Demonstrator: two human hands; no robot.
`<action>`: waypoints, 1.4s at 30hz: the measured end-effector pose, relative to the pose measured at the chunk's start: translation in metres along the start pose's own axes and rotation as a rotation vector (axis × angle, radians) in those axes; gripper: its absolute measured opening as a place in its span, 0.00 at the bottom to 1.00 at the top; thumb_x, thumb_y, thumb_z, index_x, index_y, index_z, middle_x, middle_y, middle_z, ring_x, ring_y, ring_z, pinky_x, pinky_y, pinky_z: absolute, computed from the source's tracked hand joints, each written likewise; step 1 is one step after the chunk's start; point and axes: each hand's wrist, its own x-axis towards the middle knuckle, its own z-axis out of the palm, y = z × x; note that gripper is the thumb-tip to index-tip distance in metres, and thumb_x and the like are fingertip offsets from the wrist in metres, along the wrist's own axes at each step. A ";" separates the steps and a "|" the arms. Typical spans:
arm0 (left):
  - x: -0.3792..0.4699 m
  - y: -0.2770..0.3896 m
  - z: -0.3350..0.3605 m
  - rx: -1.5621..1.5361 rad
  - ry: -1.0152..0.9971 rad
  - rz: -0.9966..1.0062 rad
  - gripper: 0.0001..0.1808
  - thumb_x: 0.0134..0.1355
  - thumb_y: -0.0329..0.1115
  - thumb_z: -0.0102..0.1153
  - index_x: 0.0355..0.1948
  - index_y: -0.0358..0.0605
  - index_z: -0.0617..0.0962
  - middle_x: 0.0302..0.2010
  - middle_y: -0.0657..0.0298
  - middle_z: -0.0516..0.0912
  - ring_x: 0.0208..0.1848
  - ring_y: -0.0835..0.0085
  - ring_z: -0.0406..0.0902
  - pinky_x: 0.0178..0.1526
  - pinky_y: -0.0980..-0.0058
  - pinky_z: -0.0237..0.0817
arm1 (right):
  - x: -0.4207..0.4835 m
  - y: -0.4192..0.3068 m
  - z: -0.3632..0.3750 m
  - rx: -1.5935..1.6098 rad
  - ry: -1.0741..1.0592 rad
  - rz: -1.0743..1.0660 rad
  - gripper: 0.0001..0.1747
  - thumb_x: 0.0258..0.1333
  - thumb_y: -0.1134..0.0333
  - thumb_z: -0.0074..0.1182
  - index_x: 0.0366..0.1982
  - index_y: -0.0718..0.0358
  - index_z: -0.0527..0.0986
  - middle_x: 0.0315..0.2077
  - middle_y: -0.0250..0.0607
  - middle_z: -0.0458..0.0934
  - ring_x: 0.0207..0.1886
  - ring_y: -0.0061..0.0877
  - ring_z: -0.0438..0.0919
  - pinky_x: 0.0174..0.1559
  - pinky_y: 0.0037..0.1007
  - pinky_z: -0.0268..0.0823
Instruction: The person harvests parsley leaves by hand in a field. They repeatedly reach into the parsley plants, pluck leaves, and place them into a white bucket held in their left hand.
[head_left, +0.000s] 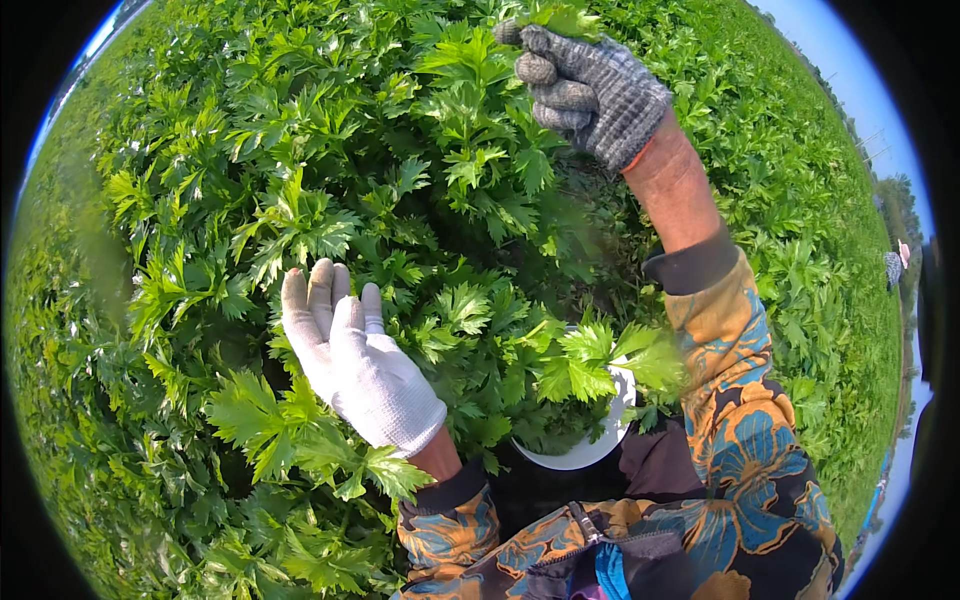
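Observation:
My left hand (360, 360), in a white knit glove with stained fingertips, is raised palm up among leafy green plants (300, 217) with celery-like leaves. Its fingers are apart and nothing shows in it. My right hand (589, 94), in a grey ribbed knit glove, is up at the top of the view. Its fingers are curled, and a green leaf (566, 20) lies at its thumb and forefinger, apparently pinched there. Between my forearms, close to my body, stands a white round container (589, 454), with leafy greens in and over it.
Dense plants surround both hands. Some bare soil (600, 225) with scattered bits of greenery shows below my right hand. At the far right edge is a person (894, 266) in a pink hat, with trees beyond.

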 end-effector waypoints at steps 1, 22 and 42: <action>-0.002 -0.003 0.002 -0.016 -0.019 -0.020 0.28 0.62 0.22 0.46 0.64 0.39 0.62 0.59 0.48 0.69 0.64 0.55 0.65 0.64 0.52 0.56 | -0.006 -0.030 0.010 -0.200 -0.080 -0.064 0.17 0.65 0.65 0.49 0.52 0.65 0.74 0.31 0.32 0.77 0.19 0.11 0.66 0.24 0.16 0.61; -0.017 -0.006 0.023 0.060 -0.081 -0.005 0.27 0.62 0.23 0.45 0.64 0.38 0.63 0.58 0.50 0.71 0.61 0.60 0.69 0.62 0.60 0.61 | -0.297 0.146 -0.030 -1.313 0.134 0.597 0.14 0.59 0.65 0.47 0.43 0.64 0.76 0.40 0.44 0.80 0.43 0.41 0.77 0.48 0.34 0.69; -0.075 -0.005 0.043 0.221 -0.931 0.036 0.16 0.63 0.22 0.50 0.52 0.39 0.78 0.44 0.63 0.81 0.43 0.79 0.77 0.47 0.79 0.70 | -0.297 0.102 0.018 -1.366 0.222 0.878 0.21 0.52 0.64 0.57 0.49 0.60 0.76 0.42 0.51 0.80 0.46 0.42 0.80 0.49 0.36 0.71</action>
